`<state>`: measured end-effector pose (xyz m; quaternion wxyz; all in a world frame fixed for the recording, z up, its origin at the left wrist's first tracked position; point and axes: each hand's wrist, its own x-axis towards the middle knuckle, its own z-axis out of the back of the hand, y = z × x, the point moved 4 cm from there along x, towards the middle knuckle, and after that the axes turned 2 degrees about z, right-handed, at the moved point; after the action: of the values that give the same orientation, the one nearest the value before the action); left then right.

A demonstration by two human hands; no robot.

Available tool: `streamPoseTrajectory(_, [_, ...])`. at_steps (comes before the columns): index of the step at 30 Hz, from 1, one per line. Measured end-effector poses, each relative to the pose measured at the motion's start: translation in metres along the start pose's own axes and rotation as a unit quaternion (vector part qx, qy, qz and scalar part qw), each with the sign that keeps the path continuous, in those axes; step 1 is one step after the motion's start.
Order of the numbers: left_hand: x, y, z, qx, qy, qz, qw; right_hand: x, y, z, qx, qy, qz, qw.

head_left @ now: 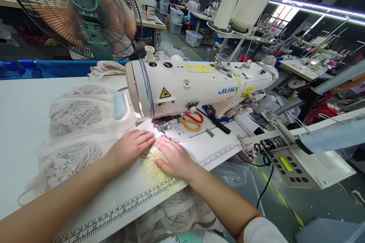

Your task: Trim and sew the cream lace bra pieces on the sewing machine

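My left hand [130,147] lies flat, fingers stretched out, on a piece of cream lace fabric [152,165] on the white sewing table [25,121]. My right hand [174,158] rests flat beside it on the same lace, fingertips pointing toward the needle area [161,127]. Both sets of fingertips sit just in front of the presser foot of the white JUKI sewing machine [199,85]. More lace hangs off the table's near edge below my arms.
Sewn lace pieces [75,136] pile up at the left of the table. Orange and red scissors [191,120] lie behind the needle. A control panel [296,165] sits at right, thread cones [242,3] above, a fan [82,11] at back left. People work far behind.
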<state>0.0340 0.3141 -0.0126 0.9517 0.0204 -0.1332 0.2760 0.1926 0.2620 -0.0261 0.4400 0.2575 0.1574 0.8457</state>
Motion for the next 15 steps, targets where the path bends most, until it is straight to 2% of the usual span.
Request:
streamPoseTrajectory(5, [0.005, 0.014, 0.002, 0.003, 0.005, -0.016, 1.000, -0.002, -0.002, 0.000, 0.007, -0.019, 0.018, 1.000])
streamPoseTrajectory(15, [0.021, 0.030, 0.008, -0.015, 0.036, 0.041, 0.998, 0.002, -0.002, 0.001, 0.019, -0.021, 0.021, 0.999])
